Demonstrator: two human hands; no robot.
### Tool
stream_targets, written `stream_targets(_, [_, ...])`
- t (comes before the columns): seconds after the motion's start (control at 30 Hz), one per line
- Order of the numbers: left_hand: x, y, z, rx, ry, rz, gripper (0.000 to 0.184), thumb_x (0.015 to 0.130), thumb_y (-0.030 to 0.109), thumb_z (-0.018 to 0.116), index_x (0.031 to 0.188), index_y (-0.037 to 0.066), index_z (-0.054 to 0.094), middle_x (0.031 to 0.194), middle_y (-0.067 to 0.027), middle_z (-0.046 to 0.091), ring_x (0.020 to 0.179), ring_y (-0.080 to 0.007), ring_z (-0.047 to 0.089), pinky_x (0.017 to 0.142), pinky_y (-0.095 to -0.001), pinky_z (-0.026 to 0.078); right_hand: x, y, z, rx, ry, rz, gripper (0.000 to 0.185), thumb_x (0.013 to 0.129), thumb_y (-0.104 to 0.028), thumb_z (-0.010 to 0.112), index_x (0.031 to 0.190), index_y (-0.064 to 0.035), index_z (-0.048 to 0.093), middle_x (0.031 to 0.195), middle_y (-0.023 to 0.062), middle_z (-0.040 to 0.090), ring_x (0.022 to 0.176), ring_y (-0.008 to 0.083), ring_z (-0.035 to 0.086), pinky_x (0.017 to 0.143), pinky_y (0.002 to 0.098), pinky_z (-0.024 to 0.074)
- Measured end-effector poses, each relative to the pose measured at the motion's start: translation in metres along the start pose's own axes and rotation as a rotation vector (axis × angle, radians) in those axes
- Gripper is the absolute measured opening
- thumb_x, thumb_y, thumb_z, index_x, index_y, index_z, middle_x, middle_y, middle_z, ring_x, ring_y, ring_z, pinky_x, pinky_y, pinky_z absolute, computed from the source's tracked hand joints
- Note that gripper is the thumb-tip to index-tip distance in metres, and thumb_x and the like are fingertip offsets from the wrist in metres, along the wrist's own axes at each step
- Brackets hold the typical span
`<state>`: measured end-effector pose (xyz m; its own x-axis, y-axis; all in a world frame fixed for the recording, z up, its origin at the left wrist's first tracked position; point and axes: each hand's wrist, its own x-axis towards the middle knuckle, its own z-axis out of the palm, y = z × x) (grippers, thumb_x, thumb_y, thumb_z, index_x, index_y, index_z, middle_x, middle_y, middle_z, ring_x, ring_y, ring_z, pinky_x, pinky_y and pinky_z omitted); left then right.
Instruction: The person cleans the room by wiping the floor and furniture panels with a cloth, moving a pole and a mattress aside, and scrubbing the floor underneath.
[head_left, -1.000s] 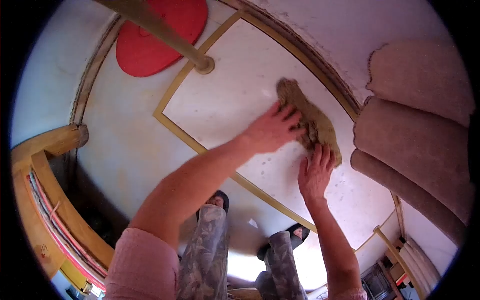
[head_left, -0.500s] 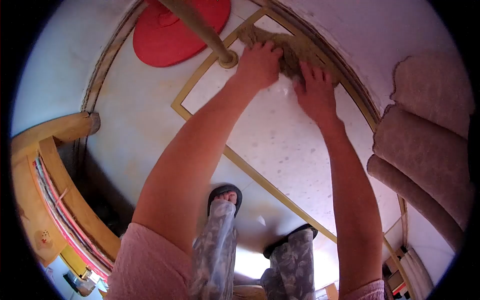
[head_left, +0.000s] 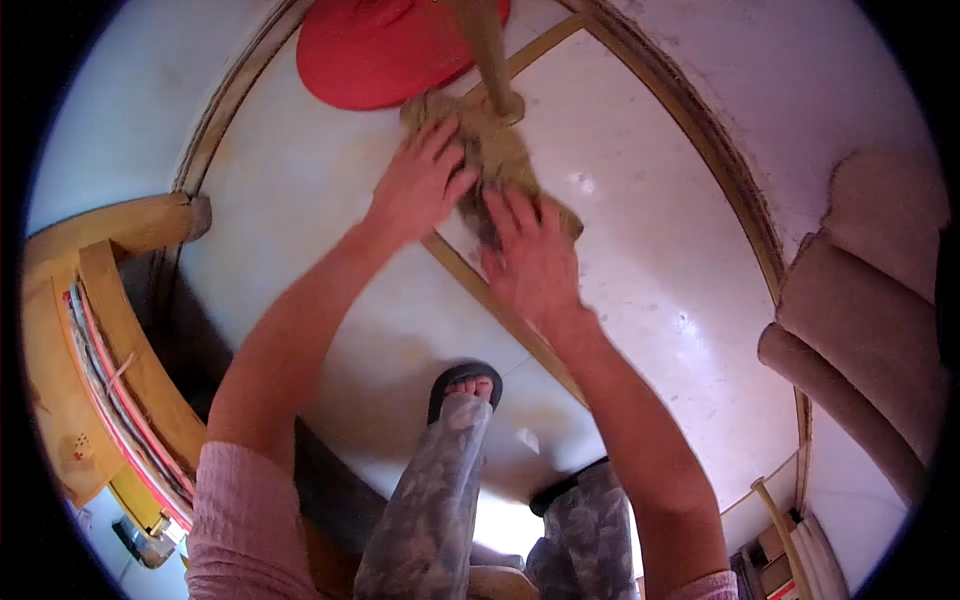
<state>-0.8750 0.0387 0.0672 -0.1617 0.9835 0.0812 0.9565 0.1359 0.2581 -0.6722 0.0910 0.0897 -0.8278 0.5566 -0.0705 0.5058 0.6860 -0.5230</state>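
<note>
A crumpled brown cloth [head_left: 505, 150] lies across the tan border of a white panel [head_left: 640, 290], close to the base of a pole [head_left: 490, 60]. My left hand [head_left: 422, 185] has its fingers bent over the cloth's left part. On the lower right part my right hand [head_left: 530, 250] presses down, its fingers a little apart and hooked on the fabric. Both thumbs are partly hidden. Beyond the cloth's far left end is a round red object [head_left: 385, 50].
At left stands a wooden frame [head_left: 130, 240] with layered coloured material [head_left: 130, 390] in it. Brown padded fabric [head_left: 850, 310] hangs at right. A slippered foot [head_left: 465, 390] is below my hands. A wooden edge strip [head_left: 700, 150] curves along the wall.
Both hands have moved left and the cloth has come with them, from the panel's far edge to its left border by the pole. My right hand is also lower in the view.
</note>
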Motion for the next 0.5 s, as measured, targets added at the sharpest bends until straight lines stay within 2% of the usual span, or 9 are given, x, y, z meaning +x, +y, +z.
stream_targets(0.03, [0.02, -0.008, -0.004, -0.041, 0.054, -0.005, 0.031, 0.091, 0.028, 0.059, 0.106, 0.0, 0.057, 0.134, -0.0196, 0.05, 0.119, -0.0406, 0.049, 0.1, -0.0484, 0.04, 0.018, 0.001, -0.004, -0.011, 0.025, -0.005, 0.057, 0.081, -0.029, 0.066, 0.134, -0.0123, 0.051, 0.134, 0.0095, 0.047, 0.117, 0.0356, 0.044, 0.095, 0.0494, 0.0424])
stream_targets(0.13, [0.04, -0.006, -0.022, -0.17, -0.083, -0.173, 0.035, 0.091, 0.033, 0.059, 0.103, 0.001, 0.059, 0.118, -0.0186, 0.058, 0.104, -0.0392, 0.056, 0.094, -0.0455, 0.044, 0.036, -0.003, -0.005, -0.079, -0.004, 0.011, 0.053, 0.079, -0.027, 0.068, 0.13, -0.0157, 0.054, 0.132, 0.0072, 0.049, 0.114, 0.0339, 0.045, 0.093, 0.0481, 0.0434])
stream_targets(0.17, [0.028, -0.011, -0.006, -0.164, 0.023, -0.202, 0.027, 0.088, 0.026, 0.063, 0.096, 0.0, 0.059, 0.114, -0.017, 0.059, 0.098, -0.0394, 0.057, 0.088, -0.0467, 0.046, 0.038, -0.006, -0.005, -0.107, -0.029, 0.023, 0.052, 0.079, -0.027, 0.068, 0.128, -0.0167, 0.056, 0.131, 0.0063, 0.049, 0.114, 0.0332, 0.045, 0.092, 0.0481, 0.0434])
stream_targets(0.27, [-0.019, -0.003, -0.011, -0.188, 0.086, -0.352, 0.02, 0.085, 0.015, 0.066, 0.094, 0.0, 0.057, 0.114, -0.0177, 0.057, 0.099, -0.0394, 0.056, 0.085, -0.0464, 0.047, 0.024, -0.019, 0.007, -0.164, -0.051, -0.053, 0.049, 0.079, -0.026, 0.069, 0.126, -0.0196, 0.057, 0.13, 0.0038, 0.049, 0.115, 0.032, 0.045, 0.093, 0.0488, 0.0428])
stream_targets(0.37, [-0.07, 0.008, -0.005, -0.021, 0.345, -0.299, 0.016, 0.082, 0.007, 0.065, 0.093, -0.001, 0.056, 0.113, -0.0182, 0.055, 0.1, -0.0385, 0.055, 0.083, -0.0447, 0.048, 0.008, -0.043, 0.021, -0.186, -0.12, -0.082, 0.048, 0.079, -0.027, 0.07, 0.124, -0.0183, 0.058, 0.128, 0.0031, 0.05, 0.12, 0.0319, 0.043, 0.093, 0.0497, 0.0419])
stream_targets(0.47, [-0.105, 0.029, 0.005, -0.267, 0.286, -0.601, 0.013, 0.082, 0.004, 0.063, 0.093, 0.001, 0.057, 0.113, -0.0185, 0.053, 0.102, -0.0385, 0.054, 0.084, -0.0426, 0.048, -0.009, -0.049, 0.035, -0.158, -0.045, -0.117, 0.04, 0.079, -0.021, 0.069, 0.117, -0.0166, 0.059, 0.12, 0.003, 0.052, 0.12, 0.0319, 0.044, 0.093, 0.0488, 0.041])
stream_targets(0.5, [-0.11, 0.039, 0.008, -0.295, 0.305, -0.621, 0.012, 0.082, 0.002, 0.063, 0.093, 0.001, 0.057, 0.113, -0.0186, 0.053, 0.102, -0.0388, 0.054, 0.084, -0.0425, 0.048, -0.014, -0.045, 0.038, -0.147, -0.039, -0.131, 0.038, 0.078, -0.019, 0.068, 0.115, -0.0163, 0.059, 0.119, 0.0029, 0.053, 0.119, 0.0319, 0.045, 0.093, 0.0489, 0.0409])
